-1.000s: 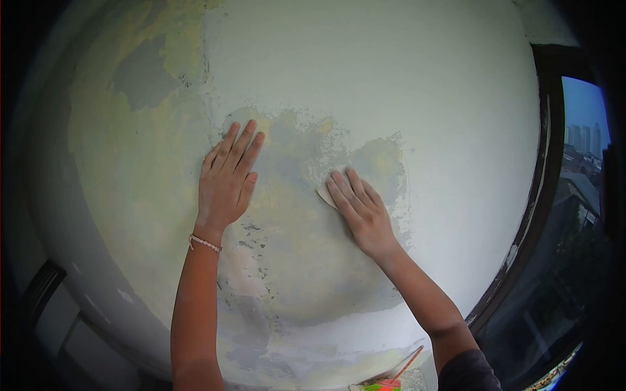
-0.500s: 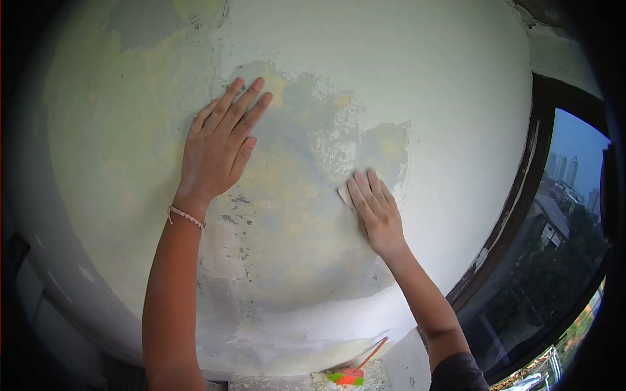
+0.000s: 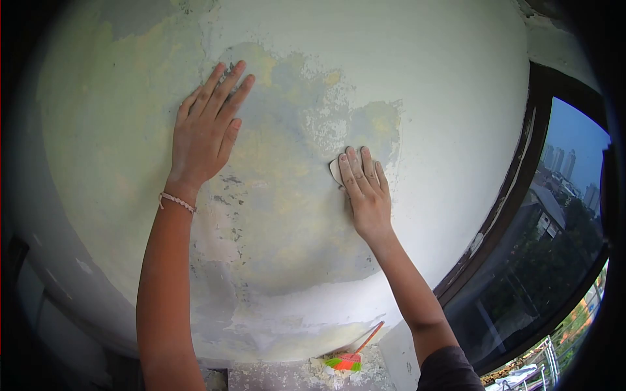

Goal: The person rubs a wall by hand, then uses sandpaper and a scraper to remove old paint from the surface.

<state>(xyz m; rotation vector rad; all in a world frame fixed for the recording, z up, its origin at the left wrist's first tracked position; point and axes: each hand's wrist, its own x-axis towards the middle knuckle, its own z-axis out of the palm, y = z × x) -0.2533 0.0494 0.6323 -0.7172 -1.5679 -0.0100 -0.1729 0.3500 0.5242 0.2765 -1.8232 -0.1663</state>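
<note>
In the head view a wall [image 3: 280,228] fills the middle, patched grey, yellow and pale green with flaking white paint. My left hand [image 3: 205,133] rests open against it, palm to the surface and fingers spread, a braided bracelet [image 3: 177,201] at the wrist. Lower and to the right, my right hand [image 3: 366,195] presses a pale piece of sandpaper [image 3: 335,171] flat to the wall. Its left edge sticks out past the fingers; the rest is hidden under the hand. Rough, peeled white paint lies just above those fingertips.
A dark-framed window [image 3: 521,260] stands on the right, with buildings and trees beyond the glass. Below, an orange and green broom [image 3: 343,362] with a red handle lies among paint flakes on a ledge or floor [image 3: 274,378].
The camera view has tilted down slightly, so wall and hands sit higher in the picture. Against the wall, both hands stay nearly in place. More of the sandpaper's edge shows now.
</note>
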